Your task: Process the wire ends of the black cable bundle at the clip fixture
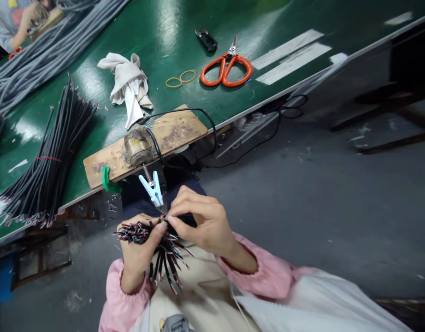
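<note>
My left hand (139, 251) is closed around a bundle of black cables (134, 233) with red and white wire ends, over my lap. More cable ends fan out below its thumb. The fingers of my right hand (202, 221) are pinched at one cable end beside the left thumb; the wires between the fingertips are too small to make out fully. Just above the hands, a light-blue clothespin (153, 189) hangs from the shaft of a small motor (138, 146). That motor is mounted on a wooden board (178, 129) at the table edge, near a green clamp (110, 180).
On the green table (157, 50) are orange-handled scissors (226, 71), a black clipper (206, 40), rubber bands (180, 79), a white cloth (127, 83), a tied cable bundle (55, 152) and grey cables (56, 57). Another person's arm (22, 27) shows at top left.
</note>
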Available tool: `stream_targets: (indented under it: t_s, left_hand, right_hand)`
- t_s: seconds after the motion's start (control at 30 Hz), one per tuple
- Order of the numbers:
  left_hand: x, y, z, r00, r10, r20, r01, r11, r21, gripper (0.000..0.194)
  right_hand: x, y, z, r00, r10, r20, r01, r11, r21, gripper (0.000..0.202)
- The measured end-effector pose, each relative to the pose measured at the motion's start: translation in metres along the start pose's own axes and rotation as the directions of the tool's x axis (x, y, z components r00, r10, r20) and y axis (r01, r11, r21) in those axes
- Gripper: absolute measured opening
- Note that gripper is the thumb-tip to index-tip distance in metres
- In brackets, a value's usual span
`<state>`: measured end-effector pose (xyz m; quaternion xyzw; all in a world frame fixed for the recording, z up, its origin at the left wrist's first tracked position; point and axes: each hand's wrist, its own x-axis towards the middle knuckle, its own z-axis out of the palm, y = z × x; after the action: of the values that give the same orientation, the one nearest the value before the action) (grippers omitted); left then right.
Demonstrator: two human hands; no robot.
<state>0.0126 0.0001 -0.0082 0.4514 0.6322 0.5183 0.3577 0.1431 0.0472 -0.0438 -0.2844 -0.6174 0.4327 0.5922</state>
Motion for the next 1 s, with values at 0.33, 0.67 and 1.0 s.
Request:
stream_targets:
  t_s: [0.33, 0.67, 1.0]
  left_hand:
    - [-0.003, -0.008, -0.005, 0.984, -0.019, 0.179, 0.022, 1.0, -0.014, 0.015]
    - [0.001, -0.007, -0.009, 0.977, -0.134, 0.167, 0.154, 0.981, -0.114, 0.009]
    - [0.003, -0.001, -0.009, 0.998, 0.021, 0.056, -0.021, 1.0, -0.01, 0.01]
  right_hand:
    - [0.001, 0.003, 0.001, 0.962, 0.261, 0.082, -0.273, 0.932, 0.24, 0.019]
    - [-0.009, 0.009, 0.012, 0.965, -0.237, -0.117, 0.218, 0.964, -0.151, 0.016]
    - [0.018, 0.028, 0.016, 0.846, 0.453, 0.281, -0.531, 0.669, 0.521, 0.047]
